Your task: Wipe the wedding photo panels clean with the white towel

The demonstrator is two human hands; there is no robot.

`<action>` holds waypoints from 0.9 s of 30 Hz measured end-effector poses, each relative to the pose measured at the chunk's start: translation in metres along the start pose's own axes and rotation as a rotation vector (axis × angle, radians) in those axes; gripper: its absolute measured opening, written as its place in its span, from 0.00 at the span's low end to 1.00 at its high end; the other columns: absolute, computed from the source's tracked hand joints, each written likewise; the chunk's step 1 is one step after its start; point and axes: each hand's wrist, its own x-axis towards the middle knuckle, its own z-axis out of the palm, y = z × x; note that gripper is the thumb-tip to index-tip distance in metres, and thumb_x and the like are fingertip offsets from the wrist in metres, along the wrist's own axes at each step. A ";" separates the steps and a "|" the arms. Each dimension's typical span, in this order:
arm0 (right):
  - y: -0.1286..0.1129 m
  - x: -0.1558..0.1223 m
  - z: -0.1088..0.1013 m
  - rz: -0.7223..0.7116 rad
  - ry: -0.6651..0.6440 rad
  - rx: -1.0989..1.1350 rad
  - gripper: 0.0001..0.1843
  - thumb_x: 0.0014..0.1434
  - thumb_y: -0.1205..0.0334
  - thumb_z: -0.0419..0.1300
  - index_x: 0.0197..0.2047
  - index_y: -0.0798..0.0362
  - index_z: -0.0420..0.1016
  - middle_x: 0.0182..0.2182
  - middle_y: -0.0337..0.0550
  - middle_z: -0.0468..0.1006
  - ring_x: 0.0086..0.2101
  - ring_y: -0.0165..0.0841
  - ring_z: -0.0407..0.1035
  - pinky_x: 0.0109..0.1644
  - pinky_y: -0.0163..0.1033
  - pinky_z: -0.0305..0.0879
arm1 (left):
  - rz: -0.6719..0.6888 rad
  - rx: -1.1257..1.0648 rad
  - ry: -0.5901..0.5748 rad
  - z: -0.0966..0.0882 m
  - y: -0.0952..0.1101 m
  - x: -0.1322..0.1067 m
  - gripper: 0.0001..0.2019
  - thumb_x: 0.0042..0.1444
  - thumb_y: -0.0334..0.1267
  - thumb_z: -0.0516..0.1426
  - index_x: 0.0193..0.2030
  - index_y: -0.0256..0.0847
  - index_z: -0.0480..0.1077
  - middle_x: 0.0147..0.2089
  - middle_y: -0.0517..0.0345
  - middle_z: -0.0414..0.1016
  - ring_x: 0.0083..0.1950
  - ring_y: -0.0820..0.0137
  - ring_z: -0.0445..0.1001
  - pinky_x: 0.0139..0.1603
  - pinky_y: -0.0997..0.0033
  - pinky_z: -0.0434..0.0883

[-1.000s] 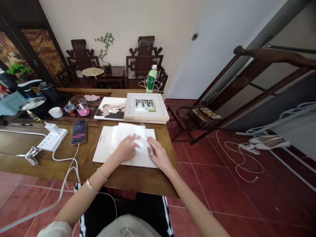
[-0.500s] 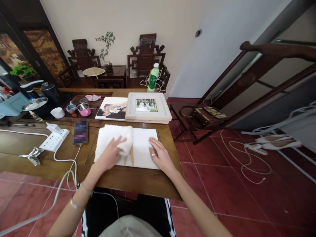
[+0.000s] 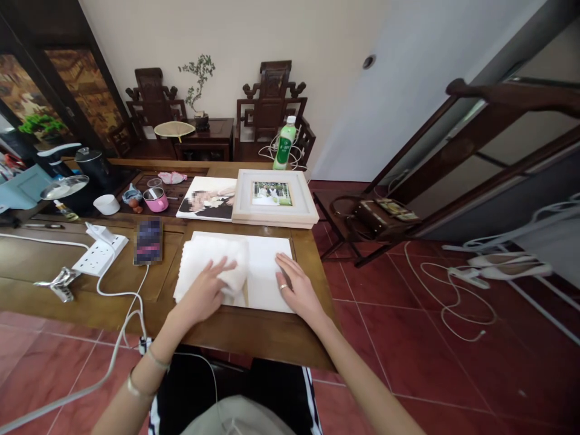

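A flat white board (image 3: pixel 265 272) lies on the wooden table (image 3: pixel 235 332) in front of me. A folded white cloth (image 3: pixel 203 263) covers its left part. My left hand (image 3: pixel 206 290) presses flat on the cloth, fingers stretched out. On the board's right edge rests my right hand (image 3: pixel 294 287), open and flat, with a ring on one finger. Behind the board stands a pale wooden picture frame (image 3: pixel 272 199) with a photo in it, and a printed photo (image 3: pixel 208 202) lies to its left.
A phone (image 3: pixel 148 240) on a cable lies left of the cloth, beside a white power strip (image 3: pixel 100 254). A pink cup (image 3: pixel 154 199), a white bowl (image 3: pixel 107 204), a kettle (image 3: pixel 90 166) and a green bottle (image 3: pixel 284 144) stand farther back. Cables (image 3: pixel 453 296) lie on the red floor at right.
My left hand has slid the cloth from the board's middle to its left side. The right hand has stayed on the board's right edge.
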 end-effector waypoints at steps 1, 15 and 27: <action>0.000 0.000 0.000 -0.001 0.001 -0.001 0.23 0.64 0.60 0.49 0.60 0.56 0.69 0.60 0.54 0.69 0.62 0.42 0.59 0.66 0.56 0.55 | -0.021 0.010 -0.009 -0.002 -0.007 0.012 0.26 0.46 0.16 0.46 0.45 0.39 0.76 0.69 0.56 0.57 0.73 0.60 0.48 0.71 0.48 0.49; 0.004 0.000 0.003 0.014 0.017 0.024 0.23 0.63 0.60 0.50 0.60 0.53 0.69 0.60 0.52 0.69 0.62 0.43 0.60 0.67 0.57 0.55 | -0.006 0.008 0.011 -0.001 0.017 -0.049 0.23 0.38 0.15 0.44 0.28 0.38 0.76 0.69 0.62 0.57 0.73 0.62 0.47 0.72 0.48 0.47; 0.003 0.001 0.002 -0.011 0.012 0.015 0.23 0.64 0.60 0.50 0.59 0.54 0.69 0.59 0.54 0.70 0.62 0.43 0.60 0.66 0.57 0.56 | -0.120 0.058 -0.017 -0.009 -0.025 0.011 0.23 0.43 0.17 0.45 0.38 0.37 0.76 0.69 0.56 0.58 0.72 0.61 0.48 0.71 0.46 0.47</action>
